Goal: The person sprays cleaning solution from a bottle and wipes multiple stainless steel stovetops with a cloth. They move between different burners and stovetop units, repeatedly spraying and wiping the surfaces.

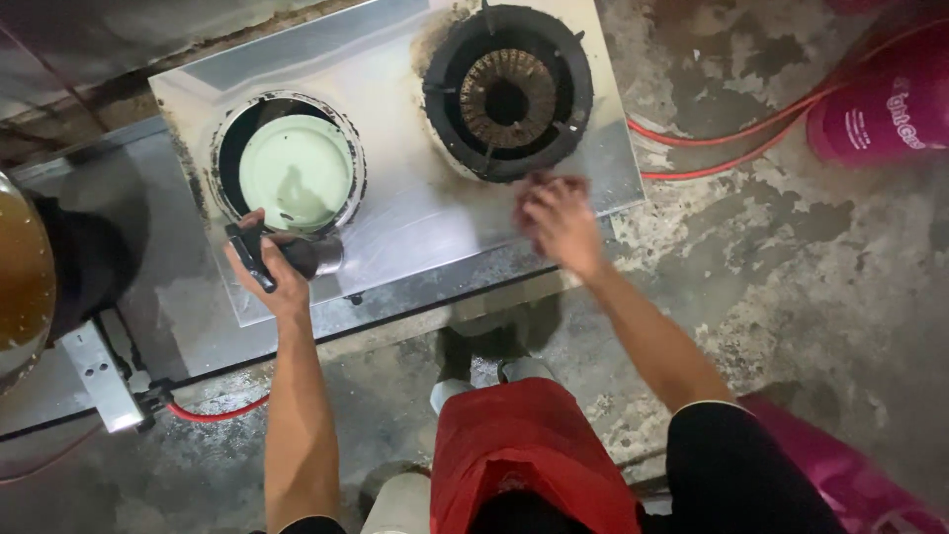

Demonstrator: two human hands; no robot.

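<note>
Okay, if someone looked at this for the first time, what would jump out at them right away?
Probably the black round burner with its rusty centre, set at the back right of the steel stove top, with the right hand blurred just in front of it. On the left, a pale green disc fills the other round opening, and the left hand grips a dark handle beside it. A pink gas cylinder lies at far right.
</note>
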